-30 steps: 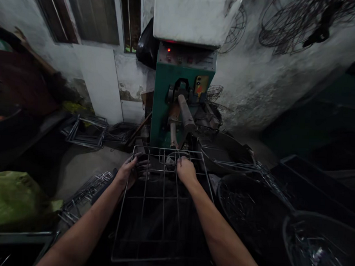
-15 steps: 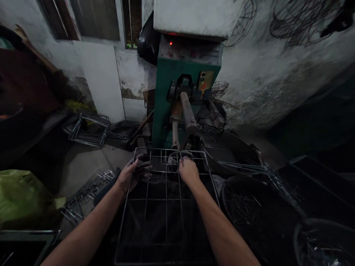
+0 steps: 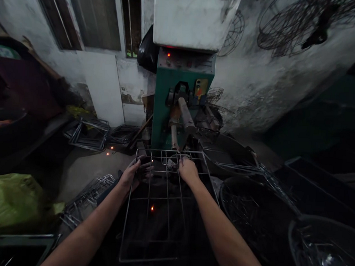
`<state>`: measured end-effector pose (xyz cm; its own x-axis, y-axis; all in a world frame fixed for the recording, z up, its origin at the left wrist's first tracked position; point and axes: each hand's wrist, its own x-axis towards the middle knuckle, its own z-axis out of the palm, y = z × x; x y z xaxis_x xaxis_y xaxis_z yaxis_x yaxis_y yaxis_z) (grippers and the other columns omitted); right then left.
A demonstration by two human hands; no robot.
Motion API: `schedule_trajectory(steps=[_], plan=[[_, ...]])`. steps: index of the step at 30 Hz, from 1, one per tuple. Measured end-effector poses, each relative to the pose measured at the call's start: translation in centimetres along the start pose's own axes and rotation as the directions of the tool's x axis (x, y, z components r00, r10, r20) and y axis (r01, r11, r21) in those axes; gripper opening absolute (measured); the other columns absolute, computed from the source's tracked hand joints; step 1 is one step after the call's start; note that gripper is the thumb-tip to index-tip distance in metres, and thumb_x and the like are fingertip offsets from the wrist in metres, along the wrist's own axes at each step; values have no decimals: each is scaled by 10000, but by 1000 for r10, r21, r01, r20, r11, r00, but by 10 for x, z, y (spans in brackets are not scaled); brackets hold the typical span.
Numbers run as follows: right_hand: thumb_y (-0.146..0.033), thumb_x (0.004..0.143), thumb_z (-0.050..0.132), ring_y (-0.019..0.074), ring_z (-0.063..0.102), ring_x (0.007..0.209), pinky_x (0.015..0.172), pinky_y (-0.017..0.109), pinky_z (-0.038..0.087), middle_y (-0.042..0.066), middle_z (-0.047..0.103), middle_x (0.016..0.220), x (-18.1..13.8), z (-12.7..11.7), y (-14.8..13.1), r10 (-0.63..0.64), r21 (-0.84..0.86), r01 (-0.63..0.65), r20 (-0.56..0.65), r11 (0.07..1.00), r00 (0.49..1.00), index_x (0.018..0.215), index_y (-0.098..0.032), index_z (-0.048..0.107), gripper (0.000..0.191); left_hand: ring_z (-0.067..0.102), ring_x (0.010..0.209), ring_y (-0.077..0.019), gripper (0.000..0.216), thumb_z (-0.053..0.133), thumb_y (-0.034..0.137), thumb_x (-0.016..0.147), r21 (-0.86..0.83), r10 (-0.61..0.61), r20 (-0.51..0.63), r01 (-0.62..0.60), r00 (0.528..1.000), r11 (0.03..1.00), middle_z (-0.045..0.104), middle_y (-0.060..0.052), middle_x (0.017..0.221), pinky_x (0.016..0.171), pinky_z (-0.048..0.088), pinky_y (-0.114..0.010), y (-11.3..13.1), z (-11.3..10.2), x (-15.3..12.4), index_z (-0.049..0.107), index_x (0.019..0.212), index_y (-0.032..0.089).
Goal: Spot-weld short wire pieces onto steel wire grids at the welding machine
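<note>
1. Left hand (image 3: 133, 174) grips the left side of a wire grid (image 3: 159, 210), fingers curled over its rods; right hand (image 3: 188, 170) closes on the far crossbar
2. Grid: thin grey metal rods, rectangular cells, lying flat before the green machine (image 3: 169, 105)
3. Orange sparks (image 3: 152, 207) glow under the mesh
4. Round wire baskets (image 3: 250, 214) to the right; concrete floor (image 3: 82, 168), stained whitewashed wall (image 3: 256, 81)
</note>
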<state>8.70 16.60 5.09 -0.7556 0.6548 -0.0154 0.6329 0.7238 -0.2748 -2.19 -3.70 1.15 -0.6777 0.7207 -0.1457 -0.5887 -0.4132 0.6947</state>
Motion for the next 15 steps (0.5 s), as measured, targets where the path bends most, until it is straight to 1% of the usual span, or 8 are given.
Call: schedule_trajectory(steps=[2, 5, 8, 15], plan=[[-242, 939, 331, 200, 640, 849, 696, 260, 403, 114, 675, 883, 0, 1, -1, -7, 0, 7, -15, 1000, 1000, 980, -137, 575, 269, 673, 890, -296, 472, 577, 258, 840, 2, -3, 4, 3, 1000, 1000, 674, -169, 1005, 663, 570, -428, 3, 0, 1, 414, 1276, 178], [-237, 939, 330, 202, 639, 831, 680, 260, 395, 119, 673, 869, 1, 3, -3, 4, -4, -4, -20, 1000, 1000, 979, -130, 580, 275, 682, 851, -286, 454, 556, 250, 850, 8, -19, -19, 20, 1000, 1000, 683, -163, 947, 631, 570, -403, 6, 0, 4, 412, 1272, 168], [-236, 936, 339, 199, 635, 806, 644, 257, 378, 114, 672, 853, -1, 6, 2, 16, -1, -16, -17, 1000, 1000, 945, -135, 586, 268, 687, 813, -273, 422, 526, 231, 863, 15, -42, -41, 43, 998, 999, 690, -158, 905, 600, 567, -383, 6, 3, 8, 407, 1262, 161], [-204, 932, 373, 172, 615, 749, 604, 243, 337, 91, 659, 804, -11, 6, 25, 20, -7, -21, -102, 1000, 995, 895, -132, 584, 226, 684, 830, -298, 415, 552, 241, 850, 39, -89, 33, 87, 996, 995, 694, -160, 914, 630, 567, -437, -1, 14, 12, 424, 1236, 153]])
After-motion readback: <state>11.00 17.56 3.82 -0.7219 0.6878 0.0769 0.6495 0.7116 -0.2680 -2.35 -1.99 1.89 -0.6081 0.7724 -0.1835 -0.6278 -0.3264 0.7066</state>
